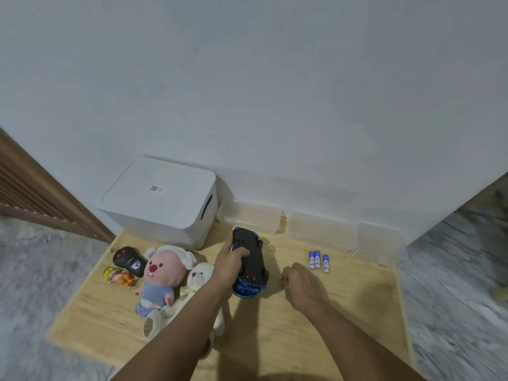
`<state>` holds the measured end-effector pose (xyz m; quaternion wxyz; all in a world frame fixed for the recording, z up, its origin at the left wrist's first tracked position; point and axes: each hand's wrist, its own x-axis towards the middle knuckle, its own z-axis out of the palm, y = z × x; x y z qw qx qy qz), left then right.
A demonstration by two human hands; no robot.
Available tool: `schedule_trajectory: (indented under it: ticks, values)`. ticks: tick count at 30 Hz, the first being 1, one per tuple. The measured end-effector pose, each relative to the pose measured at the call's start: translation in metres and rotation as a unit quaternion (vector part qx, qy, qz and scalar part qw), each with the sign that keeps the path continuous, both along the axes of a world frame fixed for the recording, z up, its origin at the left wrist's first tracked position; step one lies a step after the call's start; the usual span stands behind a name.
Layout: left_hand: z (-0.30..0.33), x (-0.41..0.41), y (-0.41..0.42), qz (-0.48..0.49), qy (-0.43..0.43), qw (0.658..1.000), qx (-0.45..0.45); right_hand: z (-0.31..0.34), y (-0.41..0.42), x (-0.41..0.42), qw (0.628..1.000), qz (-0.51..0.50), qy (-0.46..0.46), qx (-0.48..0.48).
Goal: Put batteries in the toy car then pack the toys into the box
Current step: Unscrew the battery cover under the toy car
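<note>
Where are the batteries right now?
Head view: three batteries lie side by side on the wooden table's right side, beyond the right hand.

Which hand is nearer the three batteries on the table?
Right. The right hand hovers curled just left of the batteries, not touching them. The left hand is farther left, gripping the upturned toy car.

The pale wooden surface (302,325) looks smooth and matt, its grain showing. The white lidded plastic box (156,202) is matt. The blue toy car (251,259) shows a black plastic underside and glossy blue body. The pink plush doll (160,273) and cream plush bear (199,276) are soft cloth. 3 blue-and-white batteries (318,260) look glossy.
</note>
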<state>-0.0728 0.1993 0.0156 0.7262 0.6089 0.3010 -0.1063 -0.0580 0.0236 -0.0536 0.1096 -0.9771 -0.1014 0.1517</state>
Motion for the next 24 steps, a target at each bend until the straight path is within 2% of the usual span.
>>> schedule_trajectory:
  ticks: [7, 11, 19, 22, 24]
  values:
    - [-0.002, 0.003, 0.001, -0.001, 0.002, 1.000, -0.004, -0.001, -0.005, 0.016, 0.989, -0.072, 0.058, 0.116]
    - [-0.002, 0.003, 0.001, 0.001, 0.001, 1.000, -0.011, -0.002, -0.003, 0.022, 0.981, -0.115, 0.054, 0.148]
    - [-0.003, 0.002, 0.004, 0.020, 0.002, 0.998, -0.061, -0.002, 0.002, 0.032, 0.980, -0.144, 0.039, 0.132]
    - [-0.004, 0.003, 0.004, 0.024, 0.003, 0.998, -0.064, 0.011, 0.012, 0.038, 0.956, -0.182, 0.008, 0.232]
    - [-0.004, 0.003, 0.002, 0.023, 0.004, 0.998, -0.061, 0.030, 0.024, 0.041, 0.936, -0.165, -0.023, 0.311]
